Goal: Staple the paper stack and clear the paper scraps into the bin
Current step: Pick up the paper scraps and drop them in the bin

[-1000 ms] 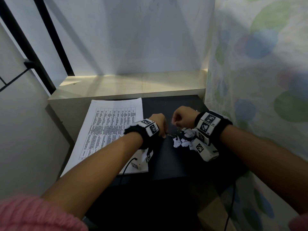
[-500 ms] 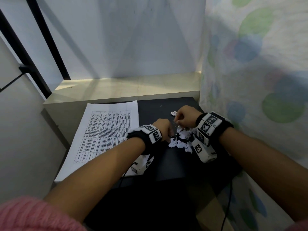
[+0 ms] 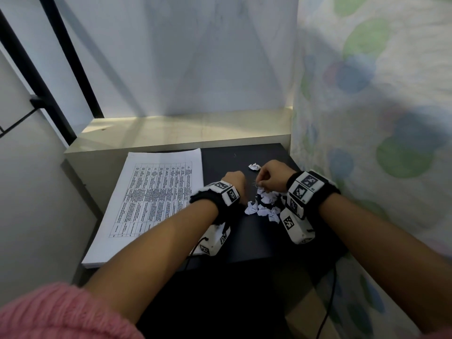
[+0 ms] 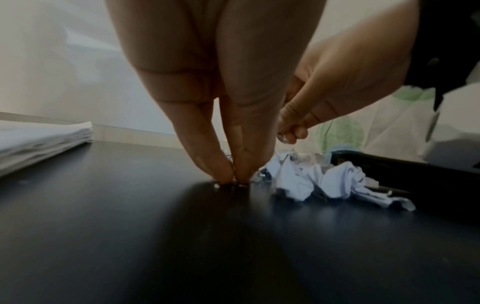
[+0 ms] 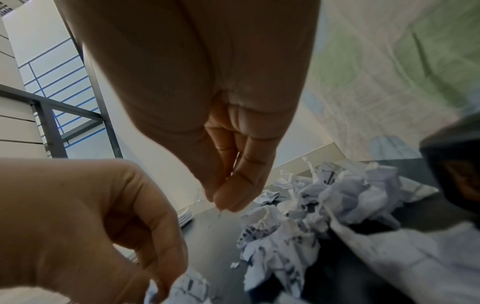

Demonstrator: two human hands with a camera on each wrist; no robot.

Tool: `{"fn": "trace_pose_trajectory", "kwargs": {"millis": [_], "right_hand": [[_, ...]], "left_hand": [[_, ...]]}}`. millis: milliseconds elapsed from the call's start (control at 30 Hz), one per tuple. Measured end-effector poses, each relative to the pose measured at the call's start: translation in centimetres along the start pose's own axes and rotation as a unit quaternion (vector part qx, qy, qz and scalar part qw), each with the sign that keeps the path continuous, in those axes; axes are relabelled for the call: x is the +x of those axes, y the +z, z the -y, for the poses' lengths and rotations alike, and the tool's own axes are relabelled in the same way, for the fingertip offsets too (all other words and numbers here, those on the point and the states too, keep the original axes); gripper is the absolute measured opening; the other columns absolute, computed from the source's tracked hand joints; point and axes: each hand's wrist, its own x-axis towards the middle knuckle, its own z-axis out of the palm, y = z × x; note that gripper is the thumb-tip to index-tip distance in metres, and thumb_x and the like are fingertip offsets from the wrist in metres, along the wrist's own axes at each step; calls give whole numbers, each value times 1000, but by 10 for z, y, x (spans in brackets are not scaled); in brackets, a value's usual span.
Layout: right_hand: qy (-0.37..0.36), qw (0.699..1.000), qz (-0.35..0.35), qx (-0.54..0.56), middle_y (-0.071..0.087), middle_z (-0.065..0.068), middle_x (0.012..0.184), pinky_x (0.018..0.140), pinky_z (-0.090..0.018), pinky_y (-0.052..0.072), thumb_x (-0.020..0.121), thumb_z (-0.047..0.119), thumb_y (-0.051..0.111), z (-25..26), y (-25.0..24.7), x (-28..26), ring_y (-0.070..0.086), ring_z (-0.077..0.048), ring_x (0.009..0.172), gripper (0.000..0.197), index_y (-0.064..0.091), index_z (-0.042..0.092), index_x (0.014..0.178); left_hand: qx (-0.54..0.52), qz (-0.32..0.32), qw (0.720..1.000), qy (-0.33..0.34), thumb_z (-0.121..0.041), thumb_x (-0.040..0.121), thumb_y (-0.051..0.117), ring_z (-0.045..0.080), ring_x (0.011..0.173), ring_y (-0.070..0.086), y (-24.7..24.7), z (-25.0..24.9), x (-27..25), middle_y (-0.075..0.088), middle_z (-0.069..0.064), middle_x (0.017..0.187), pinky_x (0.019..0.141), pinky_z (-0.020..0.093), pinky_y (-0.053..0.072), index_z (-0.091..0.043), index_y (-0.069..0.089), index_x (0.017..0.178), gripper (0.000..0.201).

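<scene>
Black desk: left hand pinches beside paper scraps, right hand pinches a staple; print unreadable.

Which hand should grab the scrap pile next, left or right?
Right, probably. The right hand hangs directly over the scraps, though its fingertips pinch something thin I can't identify. The left hand is beside the pile, fingertips pressed to the desk.

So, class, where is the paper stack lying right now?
In the head view the paper stack lies on the left of the black desk, beside the left hand.
</scene>
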Motion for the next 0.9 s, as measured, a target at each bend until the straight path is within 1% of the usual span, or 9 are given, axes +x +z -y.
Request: {"fn": "trace_pose_trajectory", "kwargs": {"millis": [100, 200, 267, 300, 367, 500, 600, 800, 900], "right_hand": [[-1, 1000, -2, 3, 59, 6, 61, 63, -19, 48, 88, 9, 62, 0, 0, -1, 55, -2, 54, 15, 72, 2, 96], [-1, 1000, -6, 5, 63, 2, 67, 60, -15, 47, 88, 9, 62, -1, 0, -1, 55, -2, 55, 15, 72, 2, 97], [-2, 1000, -5, 7, 65, -2, 74, 59, -12, 45, 88, 8, 61, -1, 0, -1, 55, -2, 56, 15, 71, 2, 98], [-3, 1000, -4, 8, 65, -1, 73, 58, -11, 45, 88, 8, 61, -1, 0, -1, 55, -2, 55, 16, 71, 1, 99], [-3, 1000, -3, 10, 63, 0, 71, 56, -11, 44, 89, 8, 61, -1, 0, -2, 55, -2, 55, 16, 71, 0, 99], [0, 1000, -7, 7, 70, -12, 89, 59, -13, 45, 89, 7, 60, -2, -2, -4, 55, -3, 55, 16, 70, 0, 99], [1, 1000, -9, 7, 72, -16, 97, 60, -13, 45, 89, 7, 60, -3, -2, -4, 55, -4, 55, 16, 71, 0, 99], [10, 1000, -13, 0, 70, -8, 80, 60, -15, 47, 89, 7, 60, -5, 3, -2, 56, 4, 42, 15, 71, 2, 97], [17, 1000, -15, 10, 67, -6, 80, 75, -25, 53, 89, 9, 60, -3, 5, -2, 58, -1, 53, 14, 70, 3, 97]], "left_hand": [[-1, -11, 1000, -2, -12, 74, 74, 30, 100, 67, 0, -4, -1, 68, 15, 110, 78, 30, 54, -13, 43, 60, 35], [1, -12, 1000, 1, -13, 75, 74, 29, 101, 66, 1, -6, 0, 68, 15, 111, 79, 30, 53, -11, 48, 64, 28], [-1, -13, 1000, 6, -13, 77, 73, 30, 104, 66, 1, -8, -1, 67, 16, 113, 82, 31, 53, -4, 64, 86, 15], [1, -14, 1000, 6, -12, 78, 72, 30, 106, 65, 2, -8, 0, 66, 16, 115, 84, 31, 52, -2, 65, 100, 25], [-6, -14, 1000, 3, -11, 77, 72, 30, 107, 64, 2, -8, 0, 65, 16, 117, 85, 31, 52, -2, 63, 109, 35], [-26, -3, 1000, -15, -13, 71, 75, 30, 101, 66, -1, -5, -2, 67, 15, 112, 80, 31, 54, -6, 63, 94, 27], [-41, -5, 999, -22, -17, 67, 79, 30, 95, 68, -2, -2, -4, 70, 15, 104, 81, 34, 58, -4, 65, 95, 34], [-65, 0, 998, -16, -18, 64, 82, 24, 79, 63, -8, 4, -5, 69, 12, 96, 76, 31, 57, -3, 67, 99, 40], [-89, -17, 996, -21, -16, 66, 79, 22, 83, 65, -13, 11, -7, 69, 8, 96, 78, 30, 58, -9, 68, 95, 31]]}}
